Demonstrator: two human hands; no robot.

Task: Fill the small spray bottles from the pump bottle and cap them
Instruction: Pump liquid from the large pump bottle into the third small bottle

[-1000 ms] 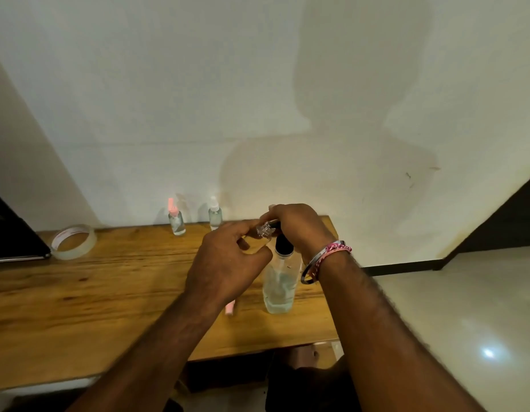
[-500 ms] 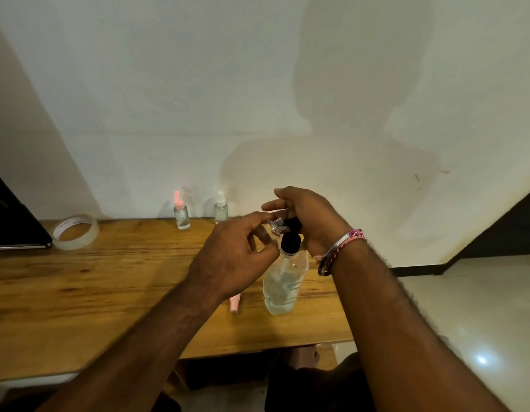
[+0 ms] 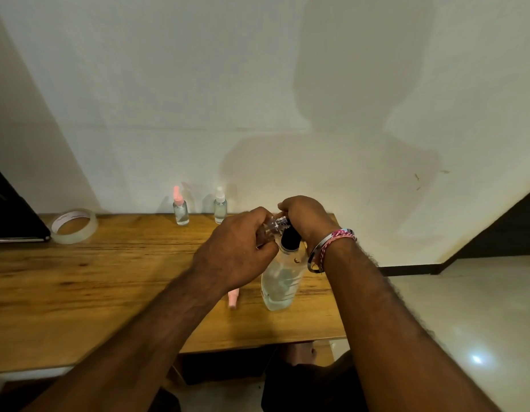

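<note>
The left hand (image 3: 237, 251) grips a small open spray bottle (image 3: 272, 226), tilting its neck toward the pump bottle (image 3: 283, 272), whose head the right hand (image 3: 307, 220) clasps, for filling.

Wood tabletop (image 3: 79, 281) sat vs. pale wall (image 3: 198, 84) w/ big shadow; glossy floor (image 3: 481, 307) at right, dark baseboard (image 3: 406, 270).

Pump head (image 3: 290, 237) mostly hidden under right hand (image 3: 307, 217).
</note>
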